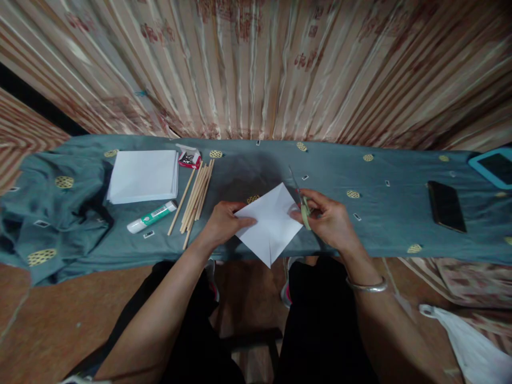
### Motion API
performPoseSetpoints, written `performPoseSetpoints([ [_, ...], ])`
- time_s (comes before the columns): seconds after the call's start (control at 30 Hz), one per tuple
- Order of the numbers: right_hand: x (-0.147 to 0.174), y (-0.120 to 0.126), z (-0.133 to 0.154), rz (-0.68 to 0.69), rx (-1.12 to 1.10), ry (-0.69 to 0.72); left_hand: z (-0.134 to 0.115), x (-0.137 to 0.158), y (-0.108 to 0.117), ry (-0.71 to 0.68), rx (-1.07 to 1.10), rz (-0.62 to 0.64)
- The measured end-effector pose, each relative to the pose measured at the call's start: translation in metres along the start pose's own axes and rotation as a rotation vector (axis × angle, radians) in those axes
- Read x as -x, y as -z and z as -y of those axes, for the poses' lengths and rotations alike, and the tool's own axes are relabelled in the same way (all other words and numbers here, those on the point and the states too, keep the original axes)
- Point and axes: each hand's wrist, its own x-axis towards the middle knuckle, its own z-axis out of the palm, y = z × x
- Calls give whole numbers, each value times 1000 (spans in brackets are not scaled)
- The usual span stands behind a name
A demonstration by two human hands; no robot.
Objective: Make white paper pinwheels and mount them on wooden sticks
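A white square sheet of paper [269, 224] is held up by its corners, turned like a diamond, with a slit running in from its near corner. My left hand [228, 221] pinches its left corner between thumb and fingers. Around the green handles of a pair of scissors [305, 212] my right hand [327, 217] is closed, the blades pointing away from me. My right thumb also touches the right corner of the paper.
Left on the cloth-covered table [394, 226] lie a paper stack [144, 176], a glue stick [152, 217], several wooden sticks [196, 200] and a small red box [189, 158] of metal pieces. At right are a phone [447, 206] and a blue-framed device [495, 166]. A curtain [256, 69] hangs behind.
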Motion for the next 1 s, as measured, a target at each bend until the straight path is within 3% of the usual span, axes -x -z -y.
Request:
performPoseSetpoints([
  [0.1,-2,-1,-3,24,-30,-67,-4,0,5,-41,41,-24],
  [0.17,-4,-2,-2,-16,-155,-128,-9,0,8,-77,204,-95],
  [0.27,-10,-3,3,-185,-382,-147,-14,1,9,-126,512,-161],
  [0.33,-14,-6,7,-296,-465,-147,-15,3,4,-138,614,-118],
  [0.5,-21,-21,16,-363,-543,-197,-9,17,-24,-233,416,4],
  [0.6,-20,-37,21,-339,-604,-233,-4,24,-36,-212,184,-23],
  [0.63,-19,-41,22,-324,-631,-252,-2,24,-38,-194,163,-84],
  [0.8,-13,-53,29,-206,-673,-285,1,7,-34,-160,325,-425],
  [0.9,-7,-49,26,-114,-592,-268,-2,-4,-22,-238,371,-524],
  [1.0,3,-39,19,74,-534,-236,-5,-13,-5,-318,428,-588],
])
